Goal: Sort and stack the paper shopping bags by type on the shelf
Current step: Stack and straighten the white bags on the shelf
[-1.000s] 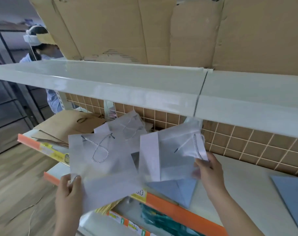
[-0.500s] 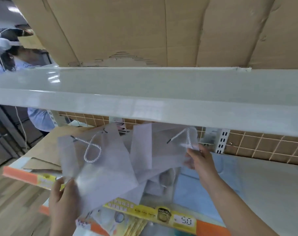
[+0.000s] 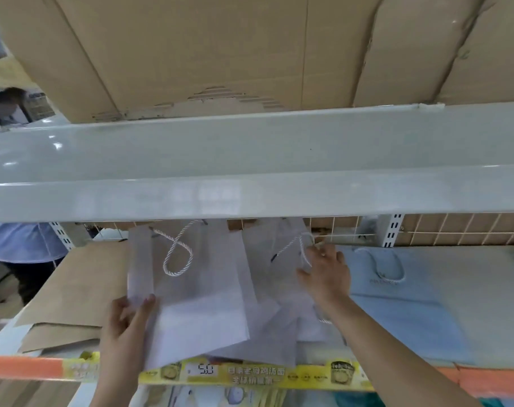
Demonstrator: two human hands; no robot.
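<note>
The left hand pinched the lower left corner of a white paper bag, which rose above its fingers over the shelf. The right hand gripped the rope handle of a second white bag, which hung left of its curled fingers. Brown bags lay left of the left hand, and a blue bag lay right of the right hand.

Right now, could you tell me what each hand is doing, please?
Left hand: pinches the lower corner of a white paper bag.
Right hand: holds the top of a second white bag, by its rope handle.
</note>
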